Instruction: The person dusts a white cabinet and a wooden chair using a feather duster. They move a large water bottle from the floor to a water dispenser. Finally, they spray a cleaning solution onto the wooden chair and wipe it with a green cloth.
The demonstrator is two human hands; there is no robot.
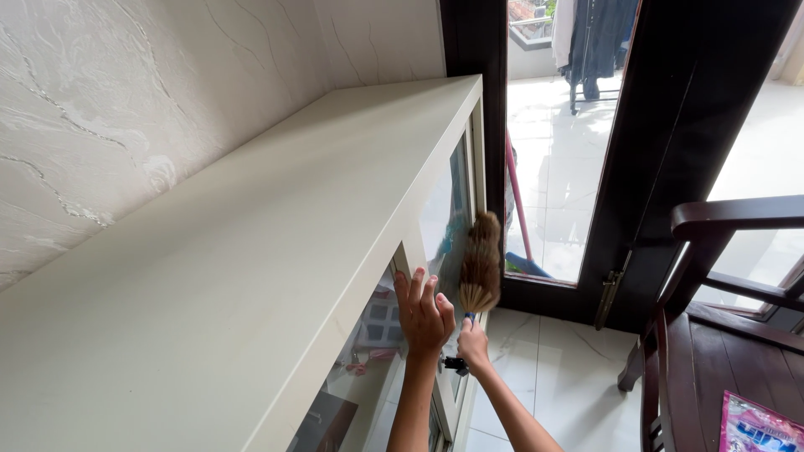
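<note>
My left hand (425,316) lies flat, fingers together, against the glass front of a white cabinet (276,251), just under its top edge. Beside it, my right hand (474,341) grips the handle of a small brown-bristled duster brush (481,264). The brush points upward and its bristles touch the glass door near the cabinet's right end. Through the glass I see dim shelves with small items (377,322).
A marbled white wall (126,100) runs behind the cabinet. A dark-framed glass door (670,151) stands to the right, with a pink-handled broom (519,209) outside. A dark wooden chair (720,335) holding a pink packet (758,427) sits at right on white tile floor (569,377).
</note>
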